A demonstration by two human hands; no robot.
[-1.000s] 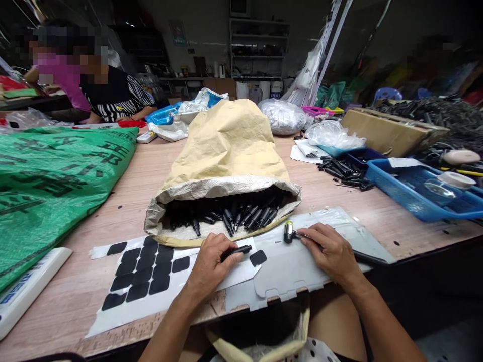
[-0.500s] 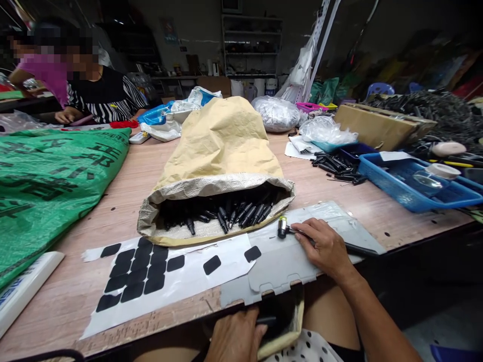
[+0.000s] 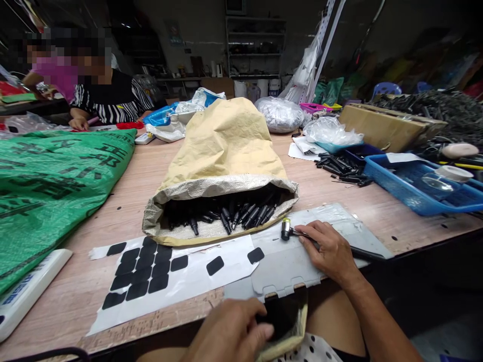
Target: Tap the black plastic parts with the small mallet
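Observation:
My right hand point(image 3: 330, 251) is closed around the shaft of a small hammer point(image 3: 286, 230), whose head has a yellow face on top and a black one below. The hammer rests over a grey sheet point(image 3: 302, 261) at the table's front edge. Lower down, my left hand point(image 3: 234, 327) shows thumb and forefinger apart, with nothing visible between them. It is beside the mouth of a second paper sack point(image 3: 301, 327) in my lap, whose inside is dark. In front of me lies a tan sack point(image 3: 226, 141), its open mouth full of black pen-like parts point(image 3: 249, 215).
White backing paper point(image 3: 204, 286) with several black stickers lies left of the grey sheet. A green woven sack point(image 3: 56, 176) and a white box point(image 3: 33, 291) are at left. Loose black parts point(image 3: 341, 166) and a blue basket point(image 3: 418, 193) stand right. A co-worker point(image 3: 109, 95) sits across.
My left hand has risen out of the lap sack's mouth, and the black part it held is gone from its fingers. The right hand keeps the hammer in place. The view has shifted slightly.

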